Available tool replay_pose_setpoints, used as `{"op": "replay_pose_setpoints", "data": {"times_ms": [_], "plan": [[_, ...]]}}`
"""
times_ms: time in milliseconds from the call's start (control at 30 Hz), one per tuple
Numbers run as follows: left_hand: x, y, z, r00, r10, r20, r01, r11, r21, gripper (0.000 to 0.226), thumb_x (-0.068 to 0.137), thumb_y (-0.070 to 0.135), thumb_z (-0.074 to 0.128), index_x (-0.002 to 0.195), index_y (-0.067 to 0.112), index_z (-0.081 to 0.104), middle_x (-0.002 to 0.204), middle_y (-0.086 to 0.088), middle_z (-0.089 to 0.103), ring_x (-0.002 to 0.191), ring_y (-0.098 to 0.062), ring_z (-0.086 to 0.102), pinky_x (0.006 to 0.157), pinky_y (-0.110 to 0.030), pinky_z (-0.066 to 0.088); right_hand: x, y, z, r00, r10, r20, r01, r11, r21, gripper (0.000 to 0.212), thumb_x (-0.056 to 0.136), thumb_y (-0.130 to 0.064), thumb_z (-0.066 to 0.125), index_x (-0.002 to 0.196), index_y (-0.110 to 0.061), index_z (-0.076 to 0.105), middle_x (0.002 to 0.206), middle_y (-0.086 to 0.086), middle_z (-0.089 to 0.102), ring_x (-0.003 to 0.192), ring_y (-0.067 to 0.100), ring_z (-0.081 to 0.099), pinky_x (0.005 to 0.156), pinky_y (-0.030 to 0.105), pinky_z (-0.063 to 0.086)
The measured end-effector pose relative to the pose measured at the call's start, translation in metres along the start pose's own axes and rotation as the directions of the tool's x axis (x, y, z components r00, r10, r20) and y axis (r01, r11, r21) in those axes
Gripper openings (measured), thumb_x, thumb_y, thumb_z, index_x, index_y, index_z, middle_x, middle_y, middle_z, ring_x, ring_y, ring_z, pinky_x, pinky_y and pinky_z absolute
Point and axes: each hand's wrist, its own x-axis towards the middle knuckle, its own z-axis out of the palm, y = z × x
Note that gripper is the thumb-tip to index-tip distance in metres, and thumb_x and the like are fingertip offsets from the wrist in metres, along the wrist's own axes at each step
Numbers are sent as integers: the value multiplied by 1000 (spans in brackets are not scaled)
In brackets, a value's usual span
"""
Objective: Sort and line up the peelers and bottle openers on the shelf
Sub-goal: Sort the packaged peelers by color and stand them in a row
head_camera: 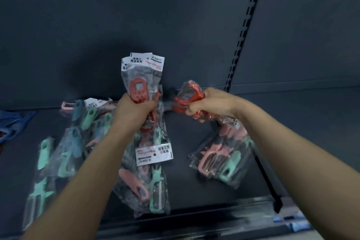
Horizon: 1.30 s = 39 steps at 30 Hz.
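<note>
Slotted black upright against dark back panel; blue items far left.

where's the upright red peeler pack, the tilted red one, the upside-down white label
upright red peeler pack [137, 91]: head view, red handle
tilted red peeler pack [191, 94]: head view, red frame
upside-down white label [153, 155]: head view, label's middle

- My view is dim; the dark shelf and back wall soak up most of the light.
- Light comes from my side: a soft shadow sits on the wall behind the raised packets.
- Their white labels glare slightly.
- The right hand and its red packet are smeared with blur.
- The slotted rail bows near the edge.
</note>
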Motion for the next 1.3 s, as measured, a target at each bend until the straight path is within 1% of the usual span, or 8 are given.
{"op": "replay_pose_setpoints", "data": {"times_ms": [200,300,400,700,800,1033,1167,1300], "plan": [[-9,14,43,949,43,314,-73,994,84,16,70,16,75,80,21,63,71,2,69,60,-13,65,53,-27,52,-29,26,-38,965,62,-253,-68,998,-15,9,69,-17,66,69,-19,58,56,-9,60,51,4,55,51,17,42],[-13,21,66,895,93,435,-164,978,127,18,71,12,73,83,19,62,76,1,68,67,-15,64,57,-29,53,-39,43,-49,936,91,-341,-103,995,-16,11,67,-11,63,72,-18,57,63,-2,61,58,13,57,60,26,47],[-16,25,91,819,88,568,-224,959,174,18,71,10,73,79,18,59,62,5,62,57,-13,59,54,-28,52,-47,61,-58,916,103,-388,-140,988,-67,15,67,-14,64,79,-21,60,74,2,66,71,19,61,70,32,51],[-17,34,150,655,-1,755,-357,881,310,23,75,20,72,94,17,60,67,6,61,53,-5,55,48,-17,44,-57,112,-82,866,186,-463,-281,949,-144,25,66,-18,68,90,-17,62,78,3,65,74,23,61,63,27,46],[-14,35,155,678,-36,734,-365,851,378,20,74,21,69,88,12,58,67,2,59,57,-11,55,53,-21,44,-56,119,-85,874,185,-448,-279,948,-151,25,64,-17,69,88,-16,60,74,1,63,73,22,58,55,25,41],[-4,29,125,846,-25,533,-299,806,511,19,66,28,74,73,22,58,64,5,66,59,-13,63,54,-25,48,-41,118,-88,917,132,-378,-198,970,-143,29,62,-16,70,90,-17,62,71,-4,61,65,11,56,52,22,41],[1,19,101,921,-74,382,-172,804,569,30,67,32,79,90,20,64,90,1,71,80,-19,65,73,-31,52,-28,114,-82,931,100,-352,-150,982,-116,32,60,-17,70,90,-21,61,70,-6,61,63,10,57,52,21,42],[-2,13,100,961,-98,259,-88,777,623,66,59,34,86,115,16,55,112,-6,65,99,-25,60,85,-32,48,-15,106,-74,952,66,-299,-104,988,-113,38,59,-17,70,94,-25,59,73,-7,61,64,8,58,51,20,41]]}}
